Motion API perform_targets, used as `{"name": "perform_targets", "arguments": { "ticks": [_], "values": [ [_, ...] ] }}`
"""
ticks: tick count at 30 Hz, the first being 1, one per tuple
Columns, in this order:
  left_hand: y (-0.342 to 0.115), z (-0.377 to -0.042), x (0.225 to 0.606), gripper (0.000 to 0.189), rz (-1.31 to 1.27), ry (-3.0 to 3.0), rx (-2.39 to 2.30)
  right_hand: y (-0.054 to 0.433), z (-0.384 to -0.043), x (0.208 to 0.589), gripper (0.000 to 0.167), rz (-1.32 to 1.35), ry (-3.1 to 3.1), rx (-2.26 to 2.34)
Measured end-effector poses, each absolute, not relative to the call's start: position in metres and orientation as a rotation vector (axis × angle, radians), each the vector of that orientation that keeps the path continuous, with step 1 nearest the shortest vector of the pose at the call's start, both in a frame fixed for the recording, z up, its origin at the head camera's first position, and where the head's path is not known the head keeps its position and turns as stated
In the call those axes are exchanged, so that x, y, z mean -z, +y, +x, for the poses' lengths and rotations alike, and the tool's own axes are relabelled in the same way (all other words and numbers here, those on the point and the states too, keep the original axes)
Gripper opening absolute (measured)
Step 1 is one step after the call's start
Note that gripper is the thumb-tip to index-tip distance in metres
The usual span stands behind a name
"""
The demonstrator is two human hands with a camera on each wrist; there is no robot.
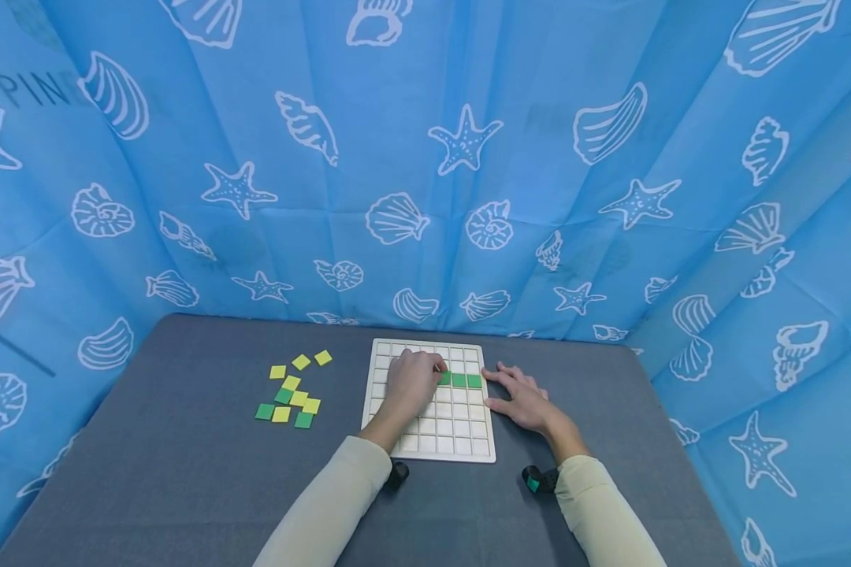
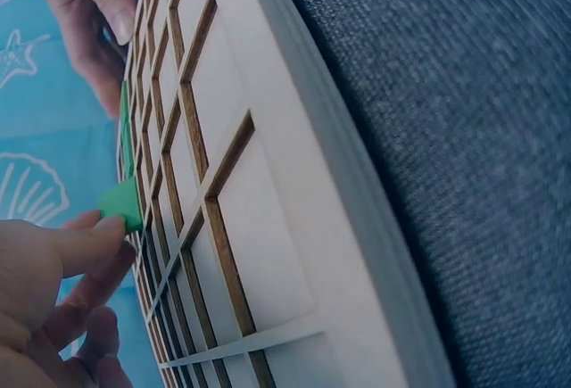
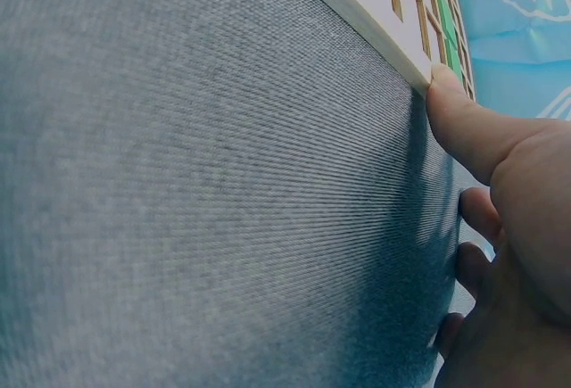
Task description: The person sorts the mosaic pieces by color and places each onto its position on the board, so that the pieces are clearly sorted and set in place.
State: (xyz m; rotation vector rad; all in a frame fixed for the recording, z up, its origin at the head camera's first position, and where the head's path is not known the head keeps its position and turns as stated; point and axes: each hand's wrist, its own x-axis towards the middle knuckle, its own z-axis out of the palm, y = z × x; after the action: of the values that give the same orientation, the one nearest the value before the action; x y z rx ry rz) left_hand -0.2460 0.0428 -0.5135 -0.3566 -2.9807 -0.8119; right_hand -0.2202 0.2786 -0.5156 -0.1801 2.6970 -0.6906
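A white gridded board (image 1: 461, 446) lies on the table, its square cells divided by thin raised strips. Over its upper part, my left hand (image 1: 411, 384) pinches a green square tile (image 2: 121, 204) between thumb and fingers. The tile is tilted at the grid in the left wrist view. Two green tiles (image 1: 466, 381) sit in neighbouring cells of the same row, to the right of it. My right hand (image 1: 526, 400) rests beside the board's right edge with fingers spread, its thumb (image 3: 455, 107) touching that edge.
Left of the board lie loose yellow tiles (image 1: 299, 398) and green tiles (image 1: 265, 411), scattered on the grey cloth-covered table (image 1: 184, 472). A blue curtain (image 1: 411, 276) with white shell prints hangs along the table's back and sides.
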Motion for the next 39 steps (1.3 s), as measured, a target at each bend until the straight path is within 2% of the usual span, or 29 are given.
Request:
{"name": "perform_targets", "arguments": {
  "ticks": [15,27,39],
  "values": [
    [0.041,-0.236,0.515,0.029,-0.496,-3.057,0.476,0.281,-0.219,0.517,0.063,-0.199,2.693,0.704],
    [0.029,-0.228,0.502,0.057,-0.548,-2.972,0.457,0.277,-0.221,0.512,0.062,-0.195,2.703,0.66],
    [-0.001,-0.219,0.494,0.067,-0.551,-2.938,0.534,0.27,-0.222,0.504,0.06,-0.145,2.709,0.613]
  ]
}}
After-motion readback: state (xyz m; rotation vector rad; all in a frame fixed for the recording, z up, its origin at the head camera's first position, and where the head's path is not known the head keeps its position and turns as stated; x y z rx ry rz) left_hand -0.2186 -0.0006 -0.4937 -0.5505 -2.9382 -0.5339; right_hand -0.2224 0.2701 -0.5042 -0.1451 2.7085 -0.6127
